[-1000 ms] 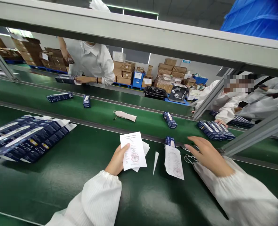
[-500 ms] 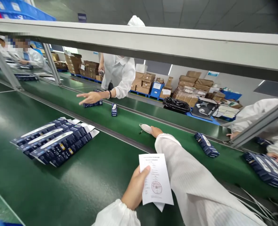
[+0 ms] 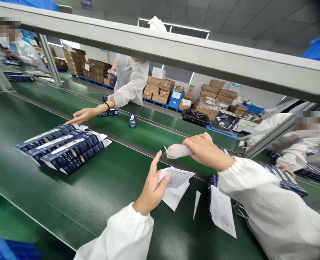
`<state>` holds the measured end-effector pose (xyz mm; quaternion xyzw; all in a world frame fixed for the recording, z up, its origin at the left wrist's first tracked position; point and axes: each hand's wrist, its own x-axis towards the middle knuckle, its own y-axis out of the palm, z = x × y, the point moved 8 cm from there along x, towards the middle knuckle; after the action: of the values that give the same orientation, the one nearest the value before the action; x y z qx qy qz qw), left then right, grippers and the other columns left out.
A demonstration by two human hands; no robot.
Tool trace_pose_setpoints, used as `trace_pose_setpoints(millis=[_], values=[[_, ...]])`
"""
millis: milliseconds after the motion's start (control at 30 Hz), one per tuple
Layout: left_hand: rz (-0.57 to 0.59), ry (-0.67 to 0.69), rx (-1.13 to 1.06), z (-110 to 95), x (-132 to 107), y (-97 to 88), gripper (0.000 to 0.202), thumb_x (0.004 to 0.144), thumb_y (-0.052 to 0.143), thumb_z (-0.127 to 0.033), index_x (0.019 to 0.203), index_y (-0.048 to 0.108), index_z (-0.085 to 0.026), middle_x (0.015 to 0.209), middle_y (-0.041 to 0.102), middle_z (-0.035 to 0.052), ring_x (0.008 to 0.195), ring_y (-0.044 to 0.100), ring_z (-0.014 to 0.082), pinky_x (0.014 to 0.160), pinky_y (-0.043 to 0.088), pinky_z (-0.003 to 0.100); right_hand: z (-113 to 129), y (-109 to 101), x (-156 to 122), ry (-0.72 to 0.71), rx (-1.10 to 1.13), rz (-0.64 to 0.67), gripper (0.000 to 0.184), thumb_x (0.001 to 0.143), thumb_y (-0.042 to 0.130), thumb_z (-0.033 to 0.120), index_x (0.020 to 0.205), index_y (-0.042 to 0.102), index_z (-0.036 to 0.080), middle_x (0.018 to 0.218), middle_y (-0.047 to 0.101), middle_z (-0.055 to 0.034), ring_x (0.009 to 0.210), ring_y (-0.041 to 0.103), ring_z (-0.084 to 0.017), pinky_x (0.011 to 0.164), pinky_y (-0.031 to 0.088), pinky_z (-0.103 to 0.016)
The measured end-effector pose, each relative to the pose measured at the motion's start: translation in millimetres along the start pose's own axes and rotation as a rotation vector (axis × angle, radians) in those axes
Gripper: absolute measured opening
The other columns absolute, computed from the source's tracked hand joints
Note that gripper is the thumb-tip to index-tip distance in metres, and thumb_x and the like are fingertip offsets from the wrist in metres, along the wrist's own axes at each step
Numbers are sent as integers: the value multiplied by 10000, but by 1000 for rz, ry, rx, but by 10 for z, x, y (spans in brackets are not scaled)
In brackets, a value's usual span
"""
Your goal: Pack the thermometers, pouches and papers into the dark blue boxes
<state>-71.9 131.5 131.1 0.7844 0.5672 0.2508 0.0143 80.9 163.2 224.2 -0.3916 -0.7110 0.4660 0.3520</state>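
My left hand (image 3: 152,187) pinches a white printed leaflet (image 3: 176,177) above the green table, index finger raised; a second white sheet (image 3: 173,196) lies just under it. My right hand (image 3: 203,151) is closed around a light grey cloth pouch (image 3: 176,151), lifted above the belt's near edge, close to the left hand's fingertip. Below my right sleeve lies a stack of stamped leaflets (image 3: 222,213) and a narrow white paper strip (image 3: 196,204).
Flattened dark blue cartons (image 3: 60,146) lie fanned at the left of the table. A small blue box (image 3: 132,120) rides the conveyor. A co-worker's hand (image 3: 81,116) reaches across toward the cartons. A grey frame beam (image 3: 176,50) crosses overhead. More people work at right.
My right hand has picked the pouch off the conveyor and brought it back toward my left hand. The leaflet has tipped flatter. The co-worker's arm has stretched further toward the cartons.
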Motion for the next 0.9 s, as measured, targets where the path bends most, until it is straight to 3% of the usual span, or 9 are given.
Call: trace_pose_setpoints(millis=[100, 167, 233, 367, 467, 533, 667, 800, 900], values=[[153, 108, 208, -225, -22, 184, 156, 819, 611, -272, 889, 726, -195, 1535, 261, 19, 1409, 199, 303, 1145, 151, 354, 179, -347, -429, -53, 28, -58, 336, 696, 453, 17, 962, 554, 195, 884, 646, -60, 920, 560, -228, 909, 302, -396], [262, 25, 227, -184, -64, 293, 198, 837, 584, -316, 906, 723, -193, 1409, 466, 82, 1324, 362, 318, 1109, 240, 378, 150, -449, -680, 34, 120, -47, 346, 698, 478, 54, 992, 565, 213, 932, 655, -59, 924, 571, -235, 886, 327, -390], [314, -169, 110, -60, -157, 355, 277, 856, 553, -369, 1012, 692, -188, 1176, 638, 110, 1158, 533, 311, 1014, 371, 398, 65, -432, -919, 205, 345, -14, 299, 738, 540, 168, 1027, 572, 239, 981, 658, -50, 896, 586, -239, 813, 388, -361], [328, -550, -297, 133, -480, 514, 406, 859, 557, -397, 1170, 604, -140, 1033, 695, 134, 965, 644, 301, 839, 489, 408, 214, -93, -1240, 501, 1116, -79, 353, 747, 641, 415, 1053, 580, 250, 974, 659, -28, 863, 601, -241, 708, 464, -328], [356, -645, -426, 176, -652, 641, 410, 846, 593, -365, 1185, 594, -135, 1055, 692, 146, 957, 654, 296, 831, 490, 403, 573, 266, -1252, 612, 1661, -235, 390, 759, 638, 436, 1093, 568, 246, 1006, 662, -25, 902, 612, -234, 738, 489, -336], [320, -648, -402, 229, -698, 621, 409, 833, 613, -363, 1179, 602, -145, 1087, 687, 141, 993, 645, 299, 868, 477, 408, 757, 432, -1245, 665, 1850, -352, 400, 757, 640, 453, 1087, 560, 243, 1007, 665, -28, 895, 619, -228, 738, 500, -341], [100, -588, -271, 380, -723, 368, 429, 819, 628, -385, 1195, 601, -181, 1150, 672, 109, 1061, 621, 285, 987, 412, 409, 809, 426, -1415, 813, 1629, -551, 414, 766, 644, 462, 1106, 540, 250, 1060, 644, -37, 969, 597, -239, 801, 500, -361], [-72, -528, -410, 457, -775, 339, 421, 849, 584, -404, 1207, 578, -182, 1189, 653, 100, 1102, 599, 270, 995, 421, 394, 1029, 363, -1393, 729, 1297, -428, 442, 827, 581, 403, 1239, 478, 279, 1200, 588, -53, 1094, 547, -260, 925, 460, -412], [-79, -503, -547, 428, -821, 490, 462, 889, 483, -482, 1214, 576, -166, 1253, 616, 97, 1200, 532, 247, 1033, 398, 341, 1259, 456, -1320, 680, 1099, -398, 511, 859, 531, 367, 1342, 384, 291, 1303, 515, -71, 1180, 490, -272, 998, 412, -448]])
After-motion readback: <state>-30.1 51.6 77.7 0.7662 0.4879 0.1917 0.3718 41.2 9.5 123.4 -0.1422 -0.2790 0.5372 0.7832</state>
